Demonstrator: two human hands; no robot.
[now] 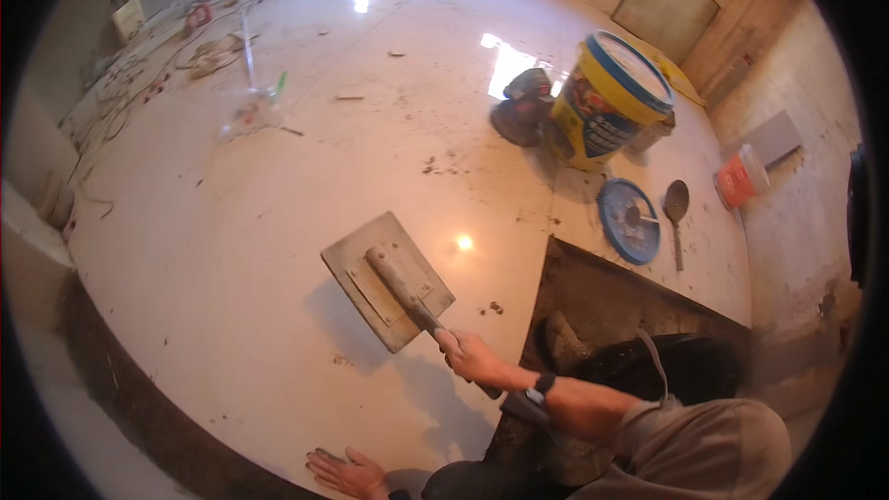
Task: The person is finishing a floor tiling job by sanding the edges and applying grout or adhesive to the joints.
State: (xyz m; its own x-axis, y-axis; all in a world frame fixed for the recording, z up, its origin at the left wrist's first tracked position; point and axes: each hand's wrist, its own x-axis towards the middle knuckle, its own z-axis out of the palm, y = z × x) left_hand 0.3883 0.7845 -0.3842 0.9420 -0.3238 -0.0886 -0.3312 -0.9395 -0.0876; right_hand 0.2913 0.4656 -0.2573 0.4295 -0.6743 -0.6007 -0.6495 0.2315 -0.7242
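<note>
My right hand (468, 356) grips the handle of a square, flat float (412, 273) with a metal bracket, held above a large pale floor tile (241, 250), on which it casts a shadow. My left hand (347, 472) lies on the tile at the bottom edge, fingers spread and holding nothing. To the right of the float, a dark untiled patch of floor (579, 282) borders the tile, with my legs partly over it.
Toward the back right stand a yellow bucket (602, 111) and a dark bulky object (519, 120). Near them lie a blue lid (620, 222), a ladle (676, 204) and a red-white tub (736, 185). Cables (204, 65) run along the left. Walls bound the floor.
</note>
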